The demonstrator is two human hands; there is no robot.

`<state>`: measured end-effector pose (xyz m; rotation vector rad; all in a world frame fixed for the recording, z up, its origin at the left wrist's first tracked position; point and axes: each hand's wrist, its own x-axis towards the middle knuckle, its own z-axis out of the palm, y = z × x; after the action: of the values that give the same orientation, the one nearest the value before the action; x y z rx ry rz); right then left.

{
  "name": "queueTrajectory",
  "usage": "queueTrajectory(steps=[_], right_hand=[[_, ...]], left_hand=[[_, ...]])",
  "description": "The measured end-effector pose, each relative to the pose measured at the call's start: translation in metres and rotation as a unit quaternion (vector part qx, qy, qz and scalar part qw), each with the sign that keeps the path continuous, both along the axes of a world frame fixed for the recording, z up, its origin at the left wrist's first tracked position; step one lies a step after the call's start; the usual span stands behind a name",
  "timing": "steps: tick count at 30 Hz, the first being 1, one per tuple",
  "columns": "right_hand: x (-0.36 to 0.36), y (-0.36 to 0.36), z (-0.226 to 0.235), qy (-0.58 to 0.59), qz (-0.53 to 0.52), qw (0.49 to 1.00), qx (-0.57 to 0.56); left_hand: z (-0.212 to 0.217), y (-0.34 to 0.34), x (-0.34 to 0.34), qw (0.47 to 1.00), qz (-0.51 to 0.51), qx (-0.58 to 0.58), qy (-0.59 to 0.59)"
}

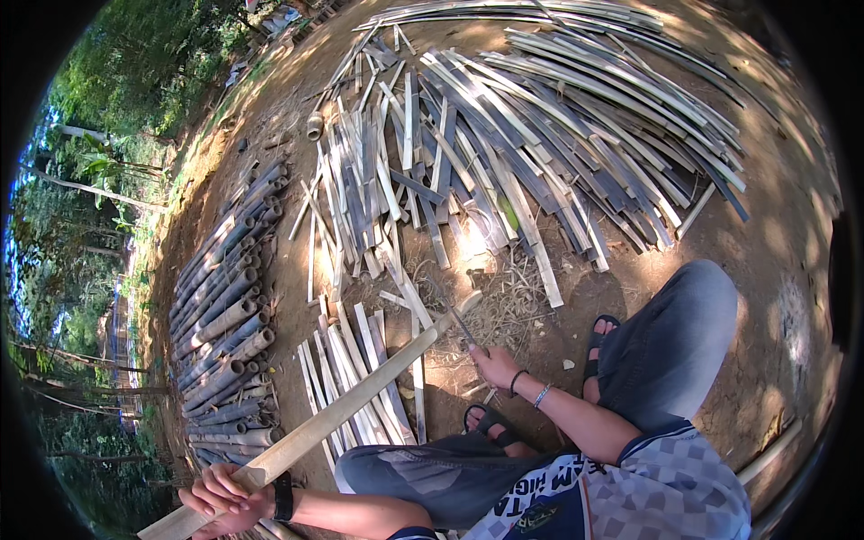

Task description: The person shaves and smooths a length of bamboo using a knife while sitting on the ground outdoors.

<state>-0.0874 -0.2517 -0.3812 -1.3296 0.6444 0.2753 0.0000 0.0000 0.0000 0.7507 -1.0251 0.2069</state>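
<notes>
Two hands: left hand (220,498) clenches bamboo slat (333,414); right hand (497,364) grips knife (463,328).
Advice: steady slat, blade toward 12 o'clock.

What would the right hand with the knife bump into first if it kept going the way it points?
Probably the far tip of the long pale bamboo slat, just past the dark knife blade in the right hand. Beyond lie dry shavings. Depth is hard to judge.

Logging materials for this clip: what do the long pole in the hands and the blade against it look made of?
Pole: likely bamboo, pale, smooth and dry, like the split strips around. Blade in the right hand: probably metal, thin and dark; too small to be sure. Left hand grips the pole's end.
</notes>
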Motion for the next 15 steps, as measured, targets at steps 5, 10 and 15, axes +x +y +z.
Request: queueTrajectory(steps=[5, 10, 15], right_hand=[[0.002, 0.018, 0.017, -0.160, 0.000, 0.984, -0.072], [0.000, 0.014, -0.003, -0.108, -0.015, 0.989, -0.105], [0.002, -0.007, -0.008, 0.005, -0.037, 0.999, -0.015]], left_hand=[[0.003, -0.009, -0.002, 1.000, 0.007, -0.002, -0.018], [0.001, -0.007, -0.001, 1.000, 0.016, -0.006, -0.003], [0.002, -0.006, -0.001, 1.000, 0.023, 0.003, -0.001]])
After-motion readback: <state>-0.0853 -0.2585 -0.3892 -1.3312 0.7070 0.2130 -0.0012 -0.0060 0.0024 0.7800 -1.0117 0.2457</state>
